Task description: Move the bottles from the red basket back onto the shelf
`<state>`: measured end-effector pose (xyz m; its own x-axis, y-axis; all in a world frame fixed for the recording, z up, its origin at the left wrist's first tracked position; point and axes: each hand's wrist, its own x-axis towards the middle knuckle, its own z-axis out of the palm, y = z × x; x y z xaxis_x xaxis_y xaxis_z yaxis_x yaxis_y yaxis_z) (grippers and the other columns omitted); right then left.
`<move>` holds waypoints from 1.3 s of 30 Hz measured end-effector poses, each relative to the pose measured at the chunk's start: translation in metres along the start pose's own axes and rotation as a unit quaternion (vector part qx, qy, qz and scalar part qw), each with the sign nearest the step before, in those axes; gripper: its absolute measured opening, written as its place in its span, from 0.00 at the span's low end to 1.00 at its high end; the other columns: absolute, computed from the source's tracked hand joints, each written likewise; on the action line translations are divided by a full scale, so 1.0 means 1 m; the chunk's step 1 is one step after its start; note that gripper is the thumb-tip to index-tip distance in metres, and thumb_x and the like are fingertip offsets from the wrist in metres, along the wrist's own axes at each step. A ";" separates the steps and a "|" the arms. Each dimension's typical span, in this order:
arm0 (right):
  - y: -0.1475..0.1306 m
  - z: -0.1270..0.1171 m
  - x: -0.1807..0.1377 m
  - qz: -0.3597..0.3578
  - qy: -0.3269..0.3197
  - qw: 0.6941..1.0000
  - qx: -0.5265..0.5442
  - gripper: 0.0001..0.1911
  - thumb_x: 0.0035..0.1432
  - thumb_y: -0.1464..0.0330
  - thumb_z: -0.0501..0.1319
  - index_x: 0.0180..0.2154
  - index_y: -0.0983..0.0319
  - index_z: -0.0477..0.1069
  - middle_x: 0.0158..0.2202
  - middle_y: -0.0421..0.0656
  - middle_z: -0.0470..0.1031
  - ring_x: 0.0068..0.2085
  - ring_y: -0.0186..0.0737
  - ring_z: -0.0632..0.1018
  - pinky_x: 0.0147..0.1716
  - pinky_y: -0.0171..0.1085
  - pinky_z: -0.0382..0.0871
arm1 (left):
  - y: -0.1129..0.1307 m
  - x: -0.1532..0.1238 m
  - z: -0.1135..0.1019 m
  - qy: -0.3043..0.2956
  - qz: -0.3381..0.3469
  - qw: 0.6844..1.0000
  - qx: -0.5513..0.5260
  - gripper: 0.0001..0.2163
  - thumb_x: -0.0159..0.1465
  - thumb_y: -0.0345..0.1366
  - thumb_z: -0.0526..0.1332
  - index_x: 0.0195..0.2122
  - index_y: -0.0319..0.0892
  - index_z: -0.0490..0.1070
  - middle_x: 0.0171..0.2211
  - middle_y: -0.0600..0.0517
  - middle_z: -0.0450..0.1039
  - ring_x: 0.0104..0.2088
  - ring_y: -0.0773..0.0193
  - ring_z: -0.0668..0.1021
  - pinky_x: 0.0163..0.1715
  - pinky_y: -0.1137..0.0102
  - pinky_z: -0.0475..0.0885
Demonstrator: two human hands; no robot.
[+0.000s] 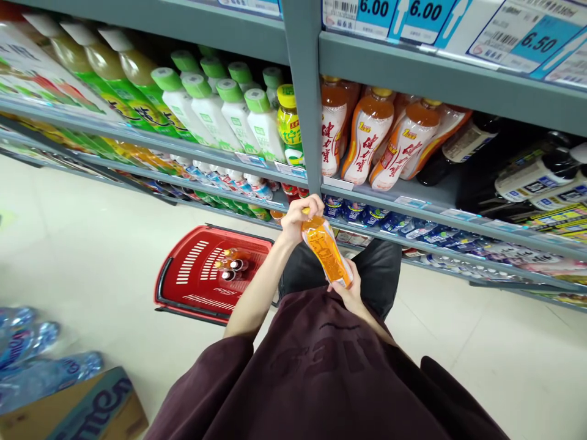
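Observation:
An orange drink bottle point(324, 249) with a yellow cap is held at a tilt between my two hands, in front of my body. My left hand point(299, 218) is closed around its cap and neck. At the bottle's base, my right hand point(349, 287) has its fingers wrapped round the lower end. Similar orange bottles point(368, 137) with white labels stand on the shelf just beyond. A red shopping basket point(192, 253) sits on the floor to the left, with several bottles point(233, 263) inside, some dark-capped and some yellow-capped.
Shelves point(305, 79) run across the front. White bottles with green caps point(233, 113) stand at left, dark bottles point(527, 174) at right. Price tags point(422, 15) line the upper edge. A cardboard box point(77, 406) and clear water bottles point(41, 360) are at lower left.

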<state>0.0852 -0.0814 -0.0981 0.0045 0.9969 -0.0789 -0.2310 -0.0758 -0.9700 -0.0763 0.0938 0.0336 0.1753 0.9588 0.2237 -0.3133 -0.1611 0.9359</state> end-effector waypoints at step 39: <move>-0.011 -0.018 0.014 0.224 -0.151 0.918 0.291 0.48 0.44 0.27 0.54 0.44 0.61 0.74 0.36 0.49 0.79 0.27 0.40 0.72 0.24 0.39 0.68 | 0.066 0.018 0.055 -0.160 0.102 0.910 0.368 0.02 0.51 0.30 0.56 0.26 0.42 0.65 0.26 0.54 0.67 0.28 0.65 0.69 0.32 0.68 0.64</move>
<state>0.1053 -0.0670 -0.0923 -0.4670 0.8364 -0.2868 -0.6252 -0.5417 -0.5618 -0.0423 0.0880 0.1140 0.4832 0.7935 0.3700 0.3205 -0.5536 0.7687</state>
